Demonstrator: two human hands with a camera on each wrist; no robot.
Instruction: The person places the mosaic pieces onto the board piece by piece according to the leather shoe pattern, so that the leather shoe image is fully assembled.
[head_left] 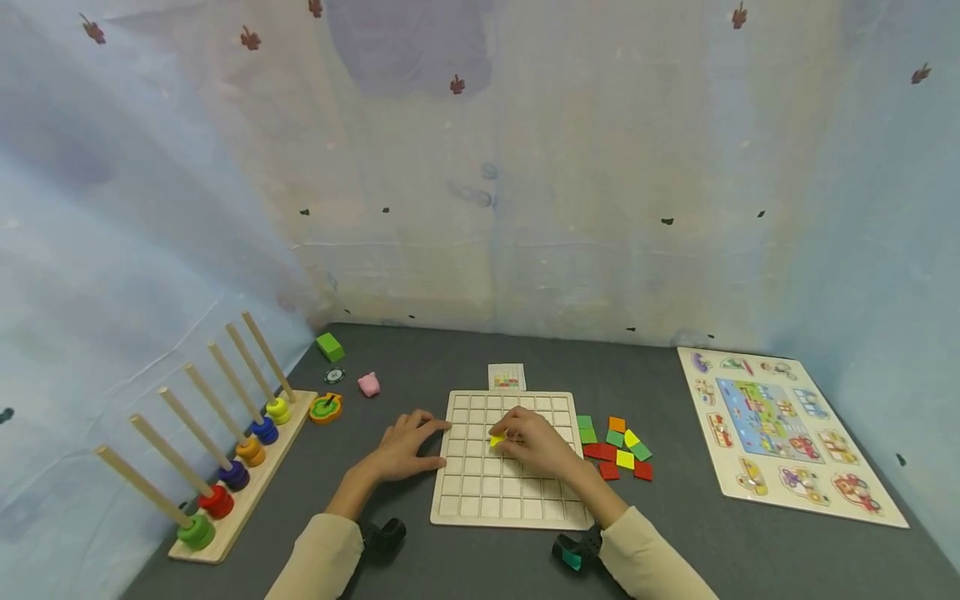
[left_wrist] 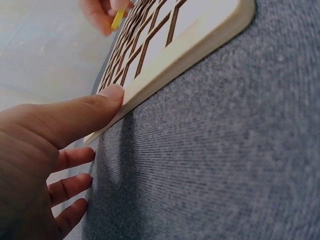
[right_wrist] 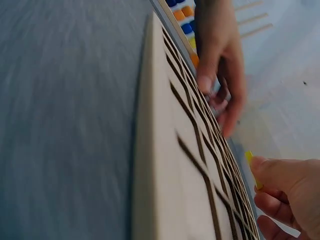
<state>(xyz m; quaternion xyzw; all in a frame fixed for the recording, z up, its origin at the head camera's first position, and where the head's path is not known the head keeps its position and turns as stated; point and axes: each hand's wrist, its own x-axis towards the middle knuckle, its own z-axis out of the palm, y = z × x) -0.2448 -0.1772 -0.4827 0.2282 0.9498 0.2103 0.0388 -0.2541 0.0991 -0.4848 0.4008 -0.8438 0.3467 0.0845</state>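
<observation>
Yellow tile (head_left: 497,440) sits pinched in the fingers of the right hand (head_left: 536,442), held low over the middle cells of the wooden grid board (head_left: 480,500), roughly third row down, just left of centre; whether it already touches the cell floor cannot be told from the head view. The right wrist view shows the tile's yellow edge (right_wrist: 249,158) poking above the thumb, so the grasp is firm, thumb against forefinger. Every cell that shows on the board looks bare; cells under the hand are hidden. Judgement: the filling is at its very start, this being the first tile going in, nearly all the work left. Left hand (head_left: 405,447) lies flat on the counter (head_left: 675,550) at the board's left edge, fingers relaxed and straight, thumb (left_wrist: 95,112) pressed against the board's rim, steadying it, grasping nothing. Just right of the board, a loose heap of tiles (head_left: 615,448) in green, orange, red and yellow waits on the counter. Behind the board's far edge, a small pattern card (head_left: 506,377) with coloured squares. Farther out: a peg rack with coloured rings (head_left: 225,467) to the left, a picture puzzle board (head_left: 787,433) well apart to the right.
</observation>
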